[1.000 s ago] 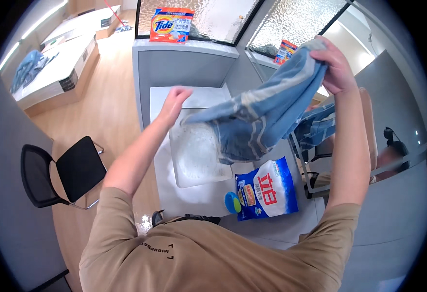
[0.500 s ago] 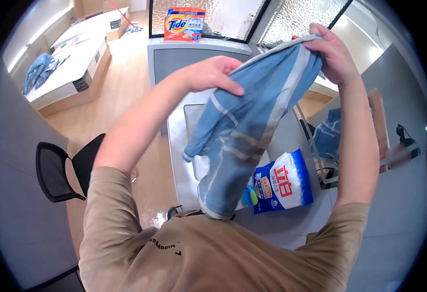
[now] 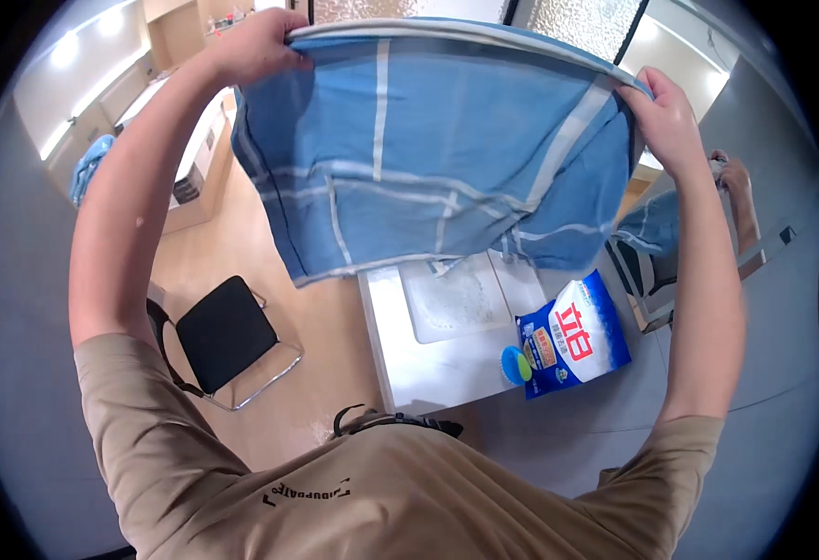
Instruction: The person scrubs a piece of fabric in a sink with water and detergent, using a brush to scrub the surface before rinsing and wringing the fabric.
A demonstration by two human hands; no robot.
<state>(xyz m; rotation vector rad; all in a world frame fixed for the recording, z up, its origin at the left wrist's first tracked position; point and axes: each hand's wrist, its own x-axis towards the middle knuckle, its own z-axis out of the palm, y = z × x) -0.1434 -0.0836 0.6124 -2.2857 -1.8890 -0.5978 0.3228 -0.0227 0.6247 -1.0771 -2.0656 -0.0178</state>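
A blue cloth with white stripes (image 3: 447, 121) hangs spread wide in the air between my hands. My left hand (image 3: 267, 47) is closed on its upper left corner. The upper right corner is gripped by my right hand (image 3: 659, 117), raised at a similar reach. Between them the pale upper edge bows slightly, and the lower part falls in loose folds over the far end of a white counter (image 3: 389, 359). Below the hem shows part of a sink basin (image 3: 417, 322) with whitish, wet-looking contents. The cloth hides whatever stands behind it.
A blue and white detergent bag (image 3: 582, 341) lies at the counter's right, with a small blue-green round object (image 3: 516, 366) against it. A black chair (image 3: 227, 331) stands at left. On the right, a mirror reflects the cloth (image 3: 654, 224). Another blue cloth (image 3: 92, 166) lies far left.
My left hand has moved left and up, pulling the bunched, hanging cloth out into a wide spread. My right hand has shifted slightly right and down, still gripping its corner.
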